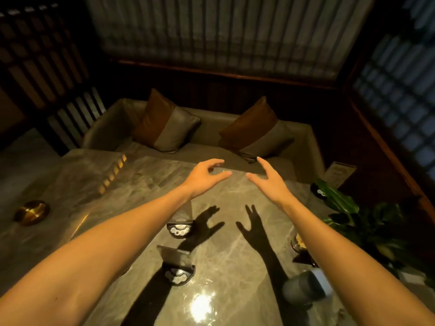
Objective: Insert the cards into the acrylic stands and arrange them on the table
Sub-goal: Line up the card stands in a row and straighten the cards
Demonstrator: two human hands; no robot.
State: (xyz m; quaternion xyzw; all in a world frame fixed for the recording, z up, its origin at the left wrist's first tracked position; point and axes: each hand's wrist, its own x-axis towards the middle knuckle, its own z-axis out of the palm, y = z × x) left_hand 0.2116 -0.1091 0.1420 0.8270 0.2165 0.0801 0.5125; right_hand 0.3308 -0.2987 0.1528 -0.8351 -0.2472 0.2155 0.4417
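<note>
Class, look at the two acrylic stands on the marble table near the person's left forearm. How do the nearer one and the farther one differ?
The nearer stand shows fully, with its clear panel leaning and its dark round base in sight. The farther stand is partly hidden by the left forearm, so mostly its base shows. The nearer stand sits close to the bright light reflection; the farther stand sits in the left hand's shadow. Both have the same dark round base and stand on the table.

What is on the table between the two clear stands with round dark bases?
In the head view, only bare grey marble tabletop, crossed by the left arm's shadow, lies between the nearer clear acrylic stand and the farther one.
</note>
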